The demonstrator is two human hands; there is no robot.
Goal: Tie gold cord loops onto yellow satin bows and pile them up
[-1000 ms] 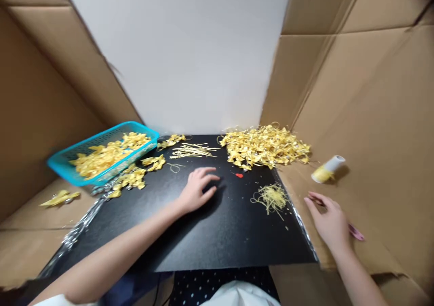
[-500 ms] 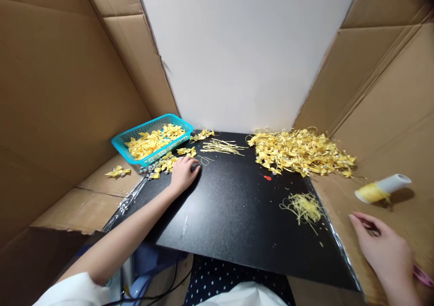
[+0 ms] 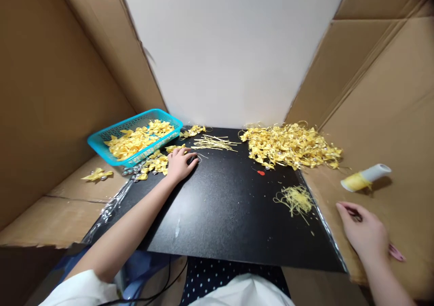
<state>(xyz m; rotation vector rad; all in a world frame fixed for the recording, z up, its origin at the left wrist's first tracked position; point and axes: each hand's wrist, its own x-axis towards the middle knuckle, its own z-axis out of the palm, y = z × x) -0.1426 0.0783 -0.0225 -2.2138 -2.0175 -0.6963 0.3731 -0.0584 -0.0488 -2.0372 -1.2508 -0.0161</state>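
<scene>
My left hand [image 3: 181, 163] rests on the black tabletop beside yellow ribbon bows [image 3: 156, 162], fingers apart and bent downward. It touches or nearly touches a bow [image 3: 175, 148] and a thin loop of yellow cord; I see nothing held in it. Over the cardboard at the right, my right hand [image 3: 364, 231] is closed, thumb against curled fingers. Whatever it may hold is hidden. Behind its wrist a pink handle [image 3: 396, 252] sticks out, mostly covered. Cut yellow cords [image 3: 213, 142] lie beyond my left hand.
A turquoise basket [image 3: 101, 132] of bows stands at back left, silver beads [image 3: 134, 170] beside it. A heap of beaded bows [image 3: 291, 145] lies at back right. Nearer are tangled yellow threads [image 3: 296, 200], a red piece [image 3: 261, 173] and a white tube [image 3: 366, 177]. Cardboard walls enclose both sides.
The view has shifted a little, so things sit further left and mostly higher in the picture. My left hand's fingers have spread slightly near the bow; my right hand stays closed.
</scene>
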